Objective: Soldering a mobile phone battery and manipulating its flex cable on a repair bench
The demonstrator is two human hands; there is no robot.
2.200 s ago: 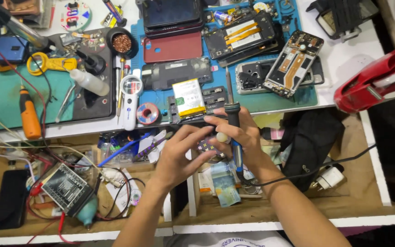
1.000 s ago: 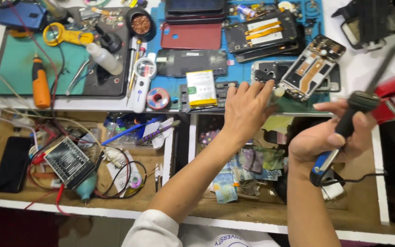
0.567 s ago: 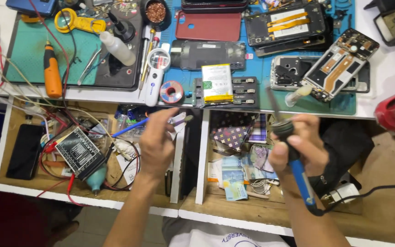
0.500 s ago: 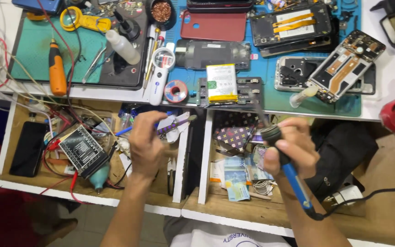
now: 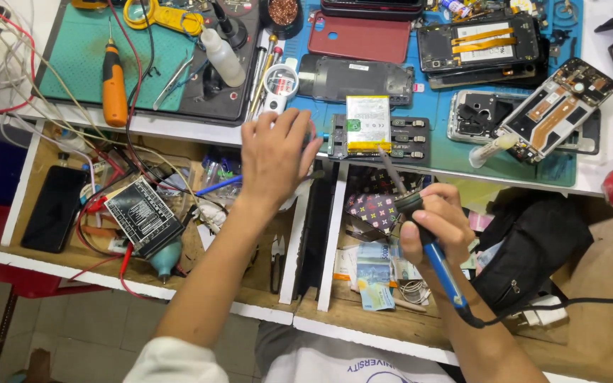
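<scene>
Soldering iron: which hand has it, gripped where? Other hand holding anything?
The right hand grips the soldering iron at the black collar atop its blue handle, tip pointing up. The left hand rests spread at the bench edge; whether it holds anything cannot be told.

White workbench [image 5: 15, 117], open wooden drawers [image 5: 363, 323], tiled floor [image 5: 72, 333].

- The bench [image 5: 608, 152] is crowded: opened phones [image 5: 558, 96], a battery [image 5: 368, 122] on its holder and a white bottle [image 5: 221, 55] block most paths.
- The left hand [image 5: 274, 152] covers the bench edge.
- A clear strip remains on the green mat [image 5: 83, 60], beside the orange screwdriver [image 5: 113, 84].
- The drawers below are choked with wires [image 5: 101, 206] and banknotes [image 5: 374, 273].
</scene>
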